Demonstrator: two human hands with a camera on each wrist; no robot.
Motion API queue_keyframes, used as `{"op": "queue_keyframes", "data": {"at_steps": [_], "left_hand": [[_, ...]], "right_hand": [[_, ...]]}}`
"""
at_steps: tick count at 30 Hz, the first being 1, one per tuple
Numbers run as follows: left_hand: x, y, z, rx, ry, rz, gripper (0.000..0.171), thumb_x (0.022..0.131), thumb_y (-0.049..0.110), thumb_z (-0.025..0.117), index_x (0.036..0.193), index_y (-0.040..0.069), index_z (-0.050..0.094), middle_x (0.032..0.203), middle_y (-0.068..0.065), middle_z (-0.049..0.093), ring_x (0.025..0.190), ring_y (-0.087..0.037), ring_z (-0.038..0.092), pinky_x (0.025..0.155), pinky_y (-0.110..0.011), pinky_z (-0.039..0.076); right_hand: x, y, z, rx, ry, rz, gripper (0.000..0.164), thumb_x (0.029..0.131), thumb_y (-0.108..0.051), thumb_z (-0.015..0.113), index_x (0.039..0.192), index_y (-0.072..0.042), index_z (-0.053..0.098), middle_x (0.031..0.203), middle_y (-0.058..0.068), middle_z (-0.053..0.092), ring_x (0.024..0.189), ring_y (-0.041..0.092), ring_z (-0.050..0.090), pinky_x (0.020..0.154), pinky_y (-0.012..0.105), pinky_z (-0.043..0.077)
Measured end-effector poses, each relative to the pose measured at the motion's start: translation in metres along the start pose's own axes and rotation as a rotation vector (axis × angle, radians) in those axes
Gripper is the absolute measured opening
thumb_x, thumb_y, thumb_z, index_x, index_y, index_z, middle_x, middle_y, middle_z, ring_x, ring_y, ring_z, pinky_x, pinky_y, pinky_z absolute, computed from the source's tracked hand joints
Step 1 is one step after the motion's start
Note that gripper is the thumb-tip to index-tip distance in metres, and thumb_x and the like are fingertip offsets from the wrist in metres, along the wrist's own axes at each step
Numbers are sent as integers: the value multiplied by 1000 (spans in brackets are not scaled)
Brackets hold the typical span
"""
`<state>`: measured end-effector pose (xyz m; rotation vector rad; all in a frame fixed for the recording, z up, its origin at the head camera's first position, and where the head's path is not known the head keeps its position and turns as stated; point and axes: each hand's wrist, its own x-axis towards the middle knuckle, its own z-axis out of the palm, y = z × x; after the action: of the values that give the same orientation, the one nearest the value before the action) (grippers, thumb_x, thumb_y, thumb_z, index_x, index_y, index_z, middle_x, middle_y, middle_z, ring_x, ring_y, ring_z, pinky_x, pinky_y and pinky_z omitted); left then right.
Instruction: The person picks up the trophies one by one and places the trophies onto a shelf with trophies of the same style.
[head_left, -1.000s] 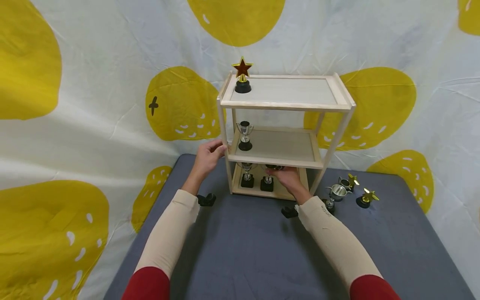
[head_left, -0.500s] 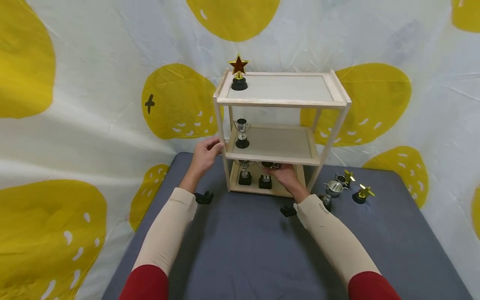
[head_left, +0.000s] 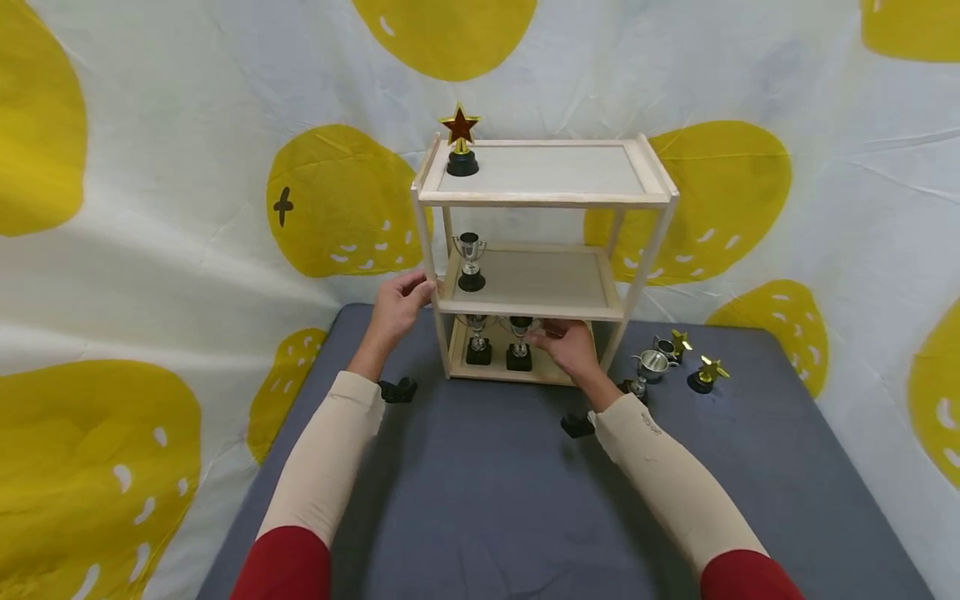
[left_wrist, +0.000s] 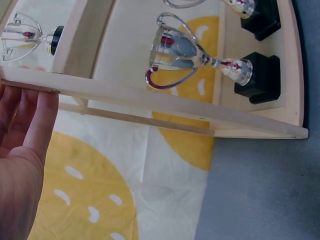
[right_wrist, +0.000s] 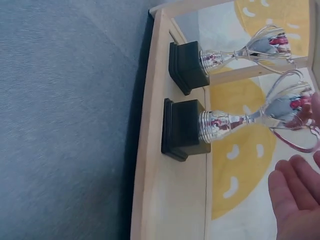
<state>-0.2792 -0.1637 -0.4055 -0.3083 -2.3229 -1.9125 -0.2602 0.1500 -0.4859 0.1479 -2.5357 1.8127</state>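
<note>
Silver trophy cup [right_wrist: 230, 122]: upright on the bottom shelf [right_wrist: 182, 200] of the wooden shelf unit [head_left: 540, 200]. My right hand [head_left: 570, 346] is just beside its bowl, fingers extended and spread clear; whether the thumb touches, I cannot tell. A second silver cup [right_wrist: 215, 59] stands near it, to the left. My left hand [head_left: 395, 310] grips the left post [head_left: 425, 237] between thumb and fingers. The middle shelf [head_left: 555, 279] bears a two-handled cup [head_left: 471, 268]; the top, a star trophy [head_left: 462, 158]. Further trophies [head_left: 654, 362] are on the blue-grey cloth [head_left: 487, 500], at right.
</note>
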Motion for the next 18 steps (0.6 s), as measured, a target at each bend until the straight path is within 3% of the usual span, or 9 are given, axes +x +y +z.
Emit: {"op": "queue_keyframes", "data": {"at_steps": [4, 10, 14, 18], "left_hand": [[0, 5, 2, -10, -20, -35, 41, 98, 24, 60, 128, -4, 62, 122, -26, 64, 99, -4, 63, 99, -35, 56], [-8, 25, 1, -32, -29, -36, 37, 99, 17, 59, 128, -5, 62, 122, -27, 64, 102, -9, 66, 101, -38, 56], [-5, 17, 0, -57, -20, -51, 38, 99, 19, 59, 130, -3, 62, 123, -25, 63, 104, -9, 65, 101, -37, 55], [-2, 6, 0, -62, -1, -66, 39, 99, 21, 60, 131, 0, 62, 122, -19, 65, 106, -10, 65, 101, -35, 55]], "right_hand": [[-14, 2, -13, -56, 37, -8, 55, 87, -25, 77, 134, -3, 59, 136, 19, 60, 125, 37, 57, 107, 50, 49], [-38, -1, -30, 24, 46, -42, 54, 85, -19, 79, 131, -1, 59, 135, 22, 60, 127, 38, 57, 108, 48, 50], [-55, -9, -41, 57, 51, -62, 54, 84, -16, 79, 131, 1, 58, 135, 23, 60, 128, 38, 56, 109, 48, 49], [-72, -18, -54, 12, 87, -56, 52, 85, -17, 79, 130, 0, 59, 135, 21, 61, 128, 35, 57, 109, 47, 48]]}}
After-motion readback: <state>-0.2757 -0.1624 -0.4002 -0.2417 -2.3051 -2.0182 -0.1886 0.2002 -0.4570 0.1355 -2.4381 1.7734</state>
